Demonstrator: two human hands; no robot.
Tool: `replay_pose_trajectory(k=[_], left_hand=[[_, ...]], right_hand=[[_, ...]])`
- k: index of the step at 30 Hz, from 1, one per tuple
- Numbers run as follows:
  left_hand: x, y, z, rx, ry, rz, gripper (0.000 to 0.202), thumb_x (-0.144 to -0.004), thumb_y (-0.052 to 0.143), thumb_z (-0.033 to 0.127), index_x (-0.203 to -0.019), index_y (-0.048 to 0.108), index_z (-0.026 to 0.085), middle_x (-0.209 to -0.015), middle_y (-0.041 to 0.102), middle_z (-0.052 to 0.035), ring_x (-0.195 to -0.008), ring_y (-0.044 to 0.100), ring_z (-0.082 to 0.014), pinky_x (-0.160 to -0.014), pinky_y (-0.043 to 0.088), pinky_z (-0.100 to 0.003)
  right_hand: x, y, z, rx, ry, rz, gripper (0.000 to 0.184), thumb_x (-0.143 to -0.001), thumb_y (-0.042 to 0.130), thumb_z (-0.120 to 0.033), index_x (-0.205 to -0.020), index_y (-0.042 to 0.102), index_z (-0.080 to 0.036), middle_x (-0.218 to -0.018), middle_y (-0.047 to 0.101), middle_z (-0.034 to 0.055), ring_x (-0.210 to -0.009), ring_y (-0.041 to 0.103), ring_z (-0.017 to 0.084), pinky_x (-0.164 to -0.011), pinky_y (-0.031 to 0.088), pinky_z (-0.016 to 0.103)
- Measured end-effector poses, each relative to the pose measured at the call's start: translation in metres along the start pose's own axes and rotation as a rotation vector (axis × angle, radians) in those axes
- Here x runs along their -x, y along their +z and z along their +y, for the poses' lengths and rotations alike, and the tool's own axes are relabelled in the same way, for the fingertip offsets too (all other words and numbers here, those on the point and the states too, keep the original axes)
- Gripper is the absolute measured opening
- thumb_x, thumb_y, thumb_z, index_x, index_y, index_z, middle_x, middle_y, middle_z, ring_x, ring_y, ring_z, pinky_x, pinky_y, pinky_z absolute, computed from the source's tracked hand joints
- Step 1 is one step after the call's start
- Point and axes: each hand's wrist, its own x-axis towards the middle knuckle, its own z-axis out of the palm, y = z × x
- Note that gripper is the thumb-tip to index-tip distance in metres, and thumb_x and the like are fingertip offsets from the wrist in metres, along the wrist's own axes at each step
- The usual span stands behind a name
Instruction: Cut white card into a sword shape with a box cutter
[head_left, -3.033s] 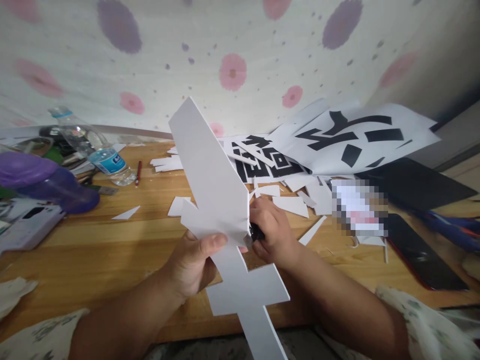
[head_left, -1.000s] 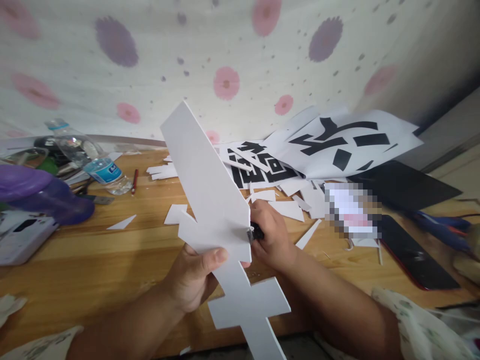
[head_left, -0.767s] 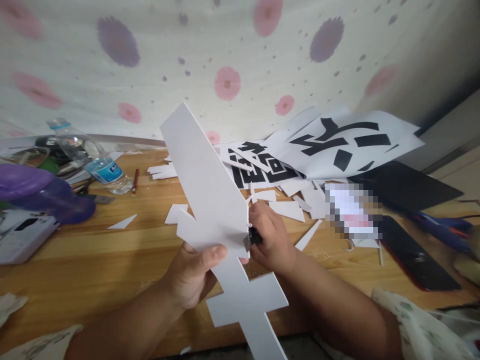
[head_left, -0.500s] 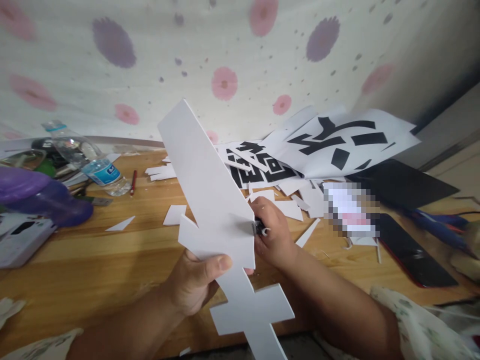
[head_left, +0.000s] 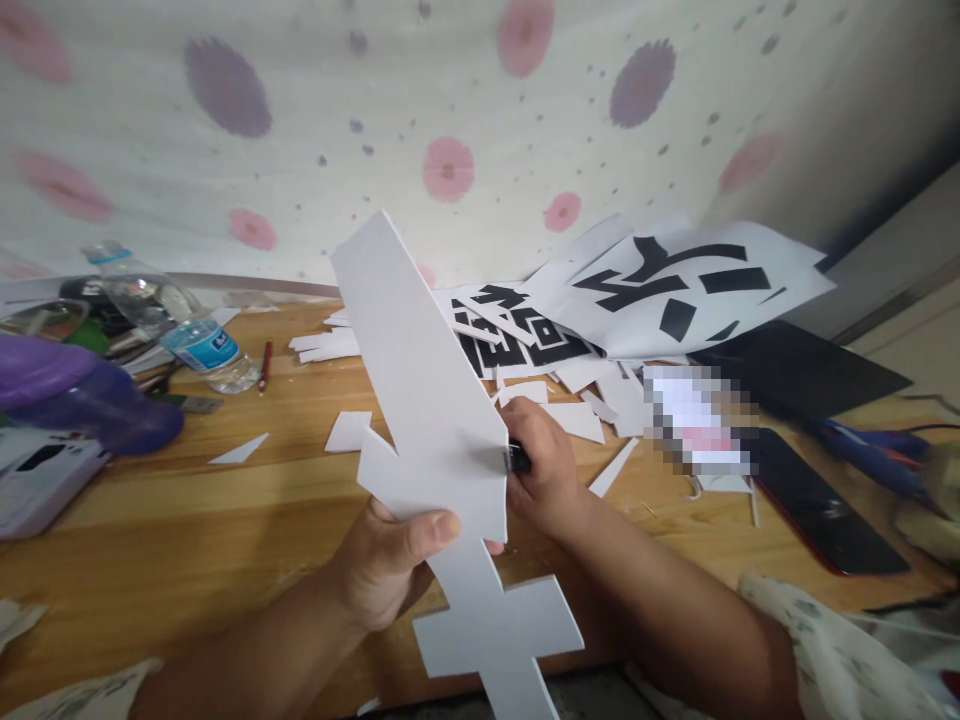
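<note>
Gripping white board [head_left: 427, 370] in left hand [head_left: 394, 560], with thumb [head_left: 429, 535] on near face; angled up and away above that hand, running out of view below it. Best braced firmly there, close to the working edge. Mind fingertip [head_left: 493, 547] at board's right edge, below black tool [head_left: 519, 457]; can't tell which hand's. Fisted round that tool in right hand [head_left: 546, 460], right against that edge: probably wants light, even strokes at a constant angle. Watch clearance to white offcut [head_left: 613, 468] lying on tabletop [head_left: 247, 530] just right of right hand.
</note>
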Motion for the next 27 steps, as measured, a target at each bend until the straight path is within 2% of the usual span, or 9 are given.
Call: replay_pose_trajectory(k=[8,12,16,19,22,24,27], left_hand=[[0.002,-0.003,0.000,0.015,-0.071,0.033,0.025,-0.064,0.084,0.030,-0.082,0.071,0.018,-0.070,0.072,-0.0013,-0.057,0.068,-0.0167,-0.055,0.056,-0.025],[-0.001,-0.004,0.002,0.055,-0.060,0.085,0.027,-0.063,0.085,0.026,-0.084,0.069,0.019,-0.076,0.073,-0.0008,-0.062,0.070,-0.0169,-0.053,0.055,-0.022],[-0.003,-0.002,0.004,0.080,-0.109,0.140,0.031,-0.057,0.088,0.027,-0.077,0.066,0.018,-0.073,0.072,0.0001,-0.056,0.067,-0.0149,-0.049,0.053,-0.023],[-0.001,0.001,0.003,0.043,-0.162,0.179,0.037,-0.049,0.091,0.032,-0.068,0.064,0.016,-0.061,0.069,0.0004,-0.046,0.061,-0.0133,-0.041,0.049,-0.021],[0.003,0.001,0.004,0.006,-0.166,0.165,0.039,-0.048,0.091,0.032,-0.074,0.066,0.017,-0.062,0.069,0.0001,-0.047,0.063,-0.0144,-0.043,0.049,-0.021],[0.003,-0.001,0.006,-0.009,-0.152,0.169,0.039,-0.051,0.089,0.033,-0.080,0.068,0.018,-0.065,0.071,-0.0005,-0.052,0.066,-0.0163,-0.046,0.051,-0.022],[-0.001,-0.007,0.013,-0.080,-0.125,0.173,0.036,-0.054,0.086,0.034,-0.080,0.068,0.017,-0.062,0.070,-0.0016,-0.053,0.067,-0.0187,-0.045,0.051,-0.024]], right_hand=[[-0.004,0.000,0.002,0.009,0.051,0.001,0.025,-0.074,0.046,-0.003,-0.086,0.040,-0.024,-0.071,0.047,-0.0021,-0.059,0.043,0.014,-0.053,0.034,0.025],[-0.003,0.002,0.007,0.045,0.047,0.007,0.024,-0.073,0.043,-0.004,-0.086,0.041,-0.024,-0.071,0.049,-0.0009,-0.061,0.046,0.016,-0.054,0.036,0.026],[-0.002,0.005,0.010,0.099,0.095,-0.037,0.018,-0.074,0.043,-0.007,-0.082,0.042,-0.023,-0.070,0.052,0.0006,-0.061,0.047,0.016,-0.056,0.036,0.027],[-0.003,0.006,0.018,0.123,0.220,-0.055,0.012,-0.076,0.044,-0.011,-0.080,0.044,-0.023,-0.071,0.054,0.0019,-0.064,0.048,0.017,-0.058,0.036,0.027],[-0.005,0.002,0.029,0.113,0.438,-0.014,0.004,-0.082,0.046,-0.021,-0.078,0.045,-0.023,-0.070,0.054,0.0015,-0.063,0.047,0.017,-0.059,0.036,0.028],[-0.006,-0.002,0.034,0.072,0.571,0.011,0.009,-0.084,0.049,-0.029,-0.077,0.045,-0.023,-0.068,0.054,0.0005,-0.061,0.047,0.016,-0.058,0.036,0.028],[-0.009,-0.008,0.033,-0.048,0.680,0.032,0.016,-0.082,0.054,-0.035,-0.076,0.046,-0.023,-0.067,0.053,-0.0010,-0.060,0.047,0.015,-0.058,0.037,0.028]])
